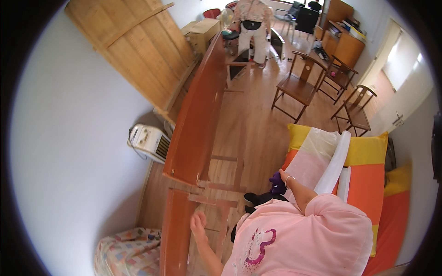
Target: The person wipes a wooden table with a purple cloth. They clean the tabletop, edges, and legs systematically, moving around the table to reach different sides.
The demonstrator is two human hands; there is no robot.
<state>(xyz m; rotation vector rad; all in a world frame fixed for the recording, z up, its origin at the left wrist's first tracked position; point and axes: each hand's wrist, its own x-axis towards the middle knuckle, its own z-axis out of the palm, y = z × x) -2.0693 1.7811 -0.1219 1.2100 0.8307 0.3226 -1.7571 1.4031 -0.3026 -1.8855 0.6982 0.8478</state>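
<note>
My right hand [284, 176] is by the left edge of a yellow and orange cushioned seat [366, 179], against a purple cloth item [276, 184]; its grip is not clear. My left hand [198, 220], slightly blurred, is beside the lower reddish-brown wooden panel [175, 220], its fingers curled; whether it touches the panel is unclear. A longer reddish-brown panel [197, 120] stands on edge beyond it, with wooden crosspieces at its base. Clear plastic film [310, 155] and a white roll [336, 158] lie on the cushions.
Wooden chairs [300, 86] stand ahead on the right. Another person [253, 31] stands at the far end near a fan [227, 17] and cardboard boxes [203, 32]. A white heater-like appliance [148, 141] and a plank panel [134, 48] are by the left wall. A patterned cloth [127, 252] lies lower left.
</note>
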